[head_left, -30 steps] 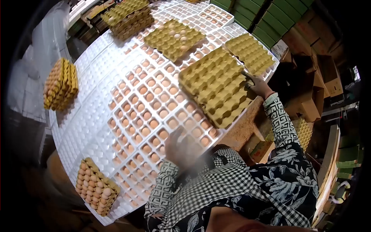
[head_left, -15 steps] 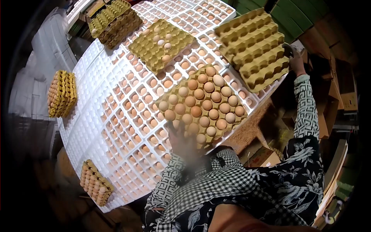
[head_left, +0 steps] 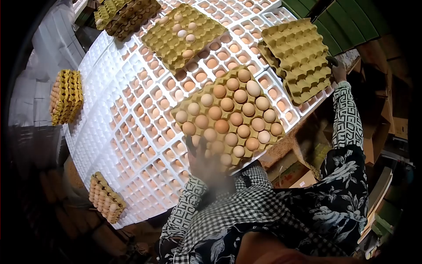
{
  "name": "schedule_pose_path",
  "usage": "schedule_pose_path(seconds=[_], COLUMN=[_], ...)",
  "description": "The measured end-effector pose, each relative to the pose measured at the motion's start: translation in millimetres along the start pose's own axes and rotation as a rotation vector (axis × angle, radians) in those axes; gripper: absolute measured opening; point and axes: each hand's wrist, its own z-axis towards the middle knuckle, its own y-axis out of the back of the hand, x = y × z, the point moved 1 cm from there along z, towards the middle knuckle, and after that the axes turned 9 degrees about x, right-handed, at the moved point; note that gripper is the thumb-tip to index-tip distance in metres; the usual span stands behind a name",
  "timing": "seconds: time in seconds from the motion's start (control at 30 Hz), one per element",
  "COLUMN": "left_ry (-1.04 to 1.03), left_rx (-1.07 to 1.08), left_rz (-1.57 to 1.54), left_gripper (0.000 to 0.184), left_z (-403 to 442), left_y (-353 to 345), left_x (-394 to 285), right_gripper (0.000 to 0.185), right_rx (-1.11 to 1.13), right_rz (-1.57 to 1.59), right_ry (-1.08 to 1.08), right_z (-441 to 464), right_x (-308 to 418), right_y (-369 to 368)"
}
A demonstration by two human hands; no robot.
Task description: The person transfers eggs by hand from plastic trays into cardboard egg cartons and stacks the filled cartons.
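Head view: we look down on white trays point(head_left: 94, 97), many of their pockets holding eggs.
Full tray: this yellow pulp tray point(head_left: 251, 99) lies on the white trays at the edge nearest us, bearing rows of loose eggs point(head_left: 222, 126).
Left hand: ours point(head_left: 203, 160) is at the near left side of the full tray, over its lower eggs; blur hides the fingers, so we cannot tell whether they are apart or together.
Right hand: ours point(head_left: 338, 71) has its fingers clamped on the right edge of the empty tray point(head_left: 299, 55).
Empty tray: it sits askew over a lower tray point(head_left: 268, 55), beyond the full tray and to its right.
Sparse tray: another pulp tray point(head_left: 165, 44) lies farther from us, with a few eggs on it.
Stacks: we see one at the top left point(head_left: 132, 17), one at the far left point(head_left: 68, 97) and one at the lower left point(head_left: 105, 198).
Right side: green boxes point(head_left: 347, 22) stand beyond the empty tray.
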Motion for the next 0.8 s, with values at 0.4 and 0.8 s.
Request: schedule_pose_path(seconds=[0.4, 0.8], left_ry=[-0.189, 0.156], left_rx=[-0.08, 0.158], left_rz=[-0.037, -1.422], left_gripper=[0.084, 0.046], left_z=[0.5, 25.0], left_y=[-9.8, 15.5], left_x=[24.3, -2.8], right_gripper=[0.041, 0.065], right_rx=[-0.107, 0.844], right_rz=[0.083, 0.888], right_ry=[-0.039, -0.188], right_z=[-111.2, -166.2], right_x=[143.3, 287.8], right_y=[-44.4, -170.4])
